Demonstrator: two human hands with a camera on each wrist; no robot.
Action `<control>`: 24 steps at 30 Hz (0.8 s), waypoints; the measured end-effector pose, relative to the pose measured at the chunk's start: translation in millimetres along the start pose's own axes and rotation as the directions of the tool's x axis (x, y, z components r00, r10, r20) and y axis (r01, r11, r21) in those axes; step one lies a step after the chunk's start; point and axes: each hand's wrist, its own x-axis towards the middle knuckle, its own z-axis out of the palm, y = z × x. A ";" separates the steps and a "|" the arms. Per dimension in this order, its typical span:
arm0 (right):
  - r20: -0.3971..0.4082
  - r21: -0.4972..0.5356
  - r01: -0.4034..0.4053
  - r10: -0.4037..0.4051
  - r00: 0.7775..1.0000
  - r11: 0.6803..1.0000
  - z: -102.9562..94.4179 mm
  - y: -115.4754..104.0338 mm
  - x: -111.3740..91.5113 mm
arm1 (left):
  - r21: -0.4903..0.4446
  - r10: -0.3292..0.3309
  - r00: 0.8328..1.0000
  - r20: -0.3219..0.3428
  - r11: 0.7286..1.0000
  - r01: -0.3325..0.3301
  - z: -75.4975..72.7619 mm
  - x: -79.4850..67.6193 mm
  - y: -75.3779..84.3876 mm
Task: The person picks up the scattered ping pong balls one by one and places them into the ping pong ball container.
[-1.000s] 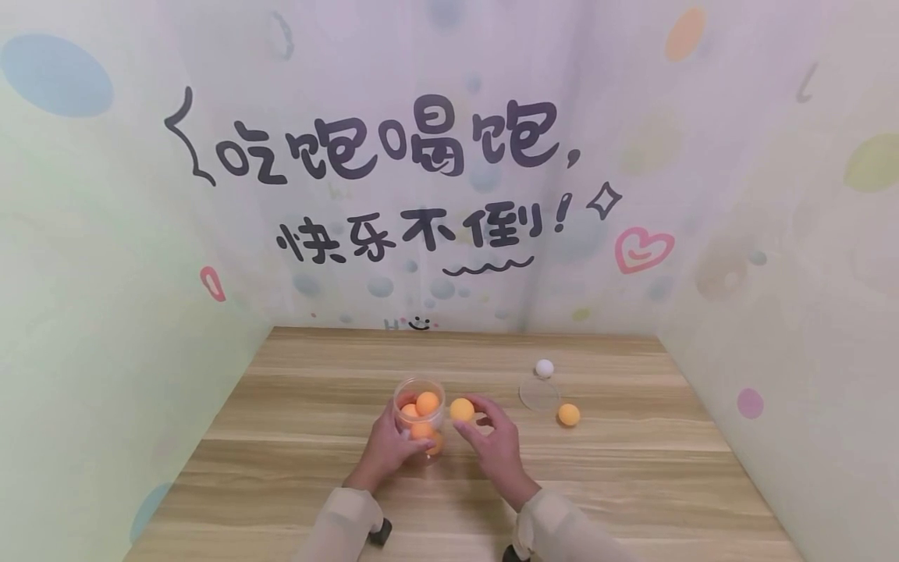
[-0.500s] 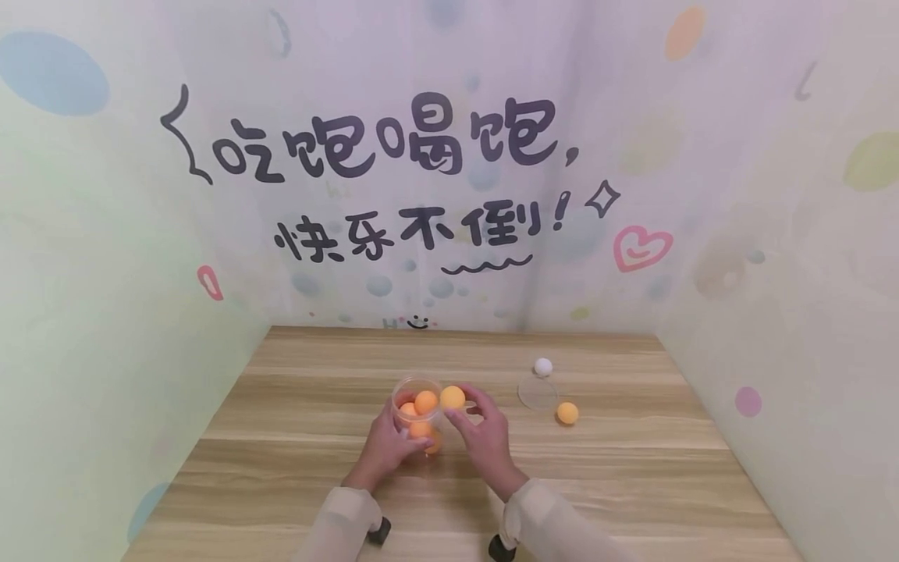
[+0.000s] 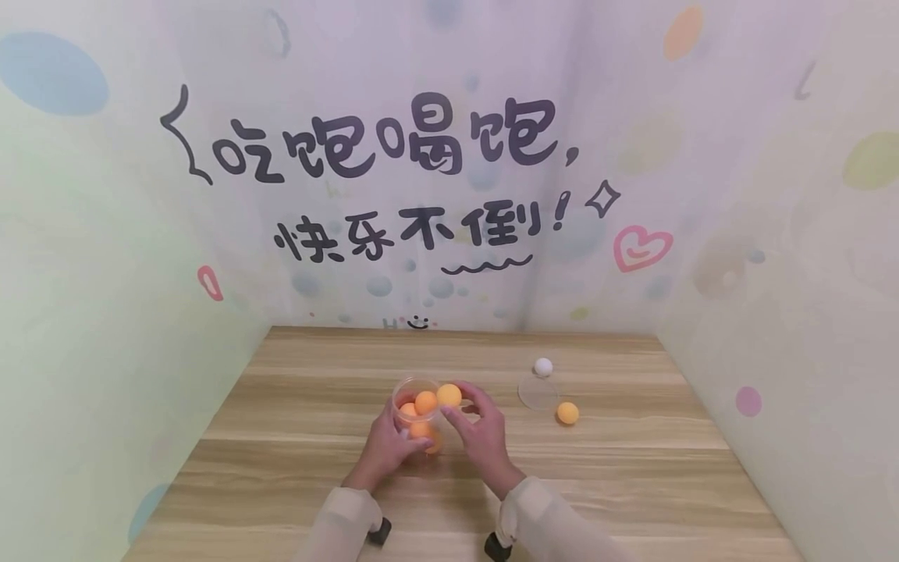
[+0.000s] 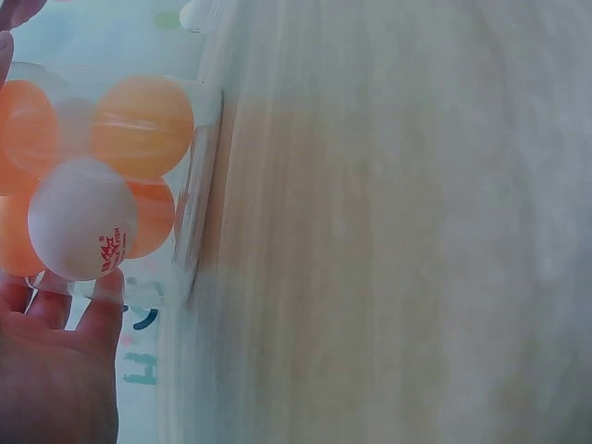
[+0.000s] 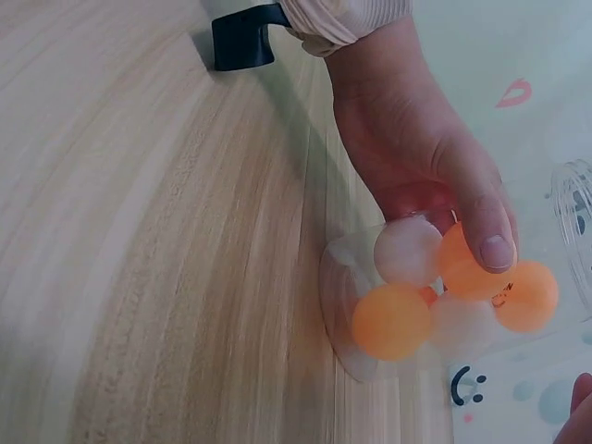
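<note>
A clear plastic jar (image 5: 342, 319) without a lid stands upright on the table, holding several orange and white ping-pong balls (image 4: 83, 219). My left hand (image 3: 386, 442) grips it round the side, its thumb across the near wall. At the jar's right rim, my right hand (image 3: 485, 433) pinches an orange ping-pong ball (image 3: 449, 396) between thumb and fingers; in the head view the ball overlaps the rim. Only a bit of the right hand shows at the edge of the right wrist view, and the ball is out of sight there.
On the wood-grain table (image 3: 316, 359), right of the hands, lies a clear round disc like a lid (image 3: 538, 393). A white ball (image 3: 543, 366) sits just behind it and an orange ball (image 3: 568, 414) in front to its right. Printed walls enclose the table's back and sides.
My right hand has moved left and slightly away from me, bringing its orange ball from beside the jar to the rim. The left hand and the jar have stayed put.
</note>
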 end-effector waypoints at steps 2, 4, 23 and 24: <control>0.006 -0.012 -0.005 0.005 1.000 1.000 0.9 -1.7 0.6 | 0.000 -0.002 1.000 0.002 1.000 0.002 0.0 -0.1 0.8; 0.013 -0.017 -0.012 0.012 1.000 1.000 2.1 -3.0 1.4 | -0.005 0.001 1.000 0.004 1.000 -0.001 -0.2 -0.3 1.3; 0.057 0.023 -0.093 0.092 0.994 0.995 15.0 0.5 9.4 | 0.017 -0.037 0.999 0.003 0.999 0.037 -1.9 -0.5 3.9; 0.054 0.015 -0.098 0.097 0.994 0.995 16.3 6.1 9.8 | 0.016 -0.039 0.999 0.003 0.999 0.039 -1.9 -0.5 3.7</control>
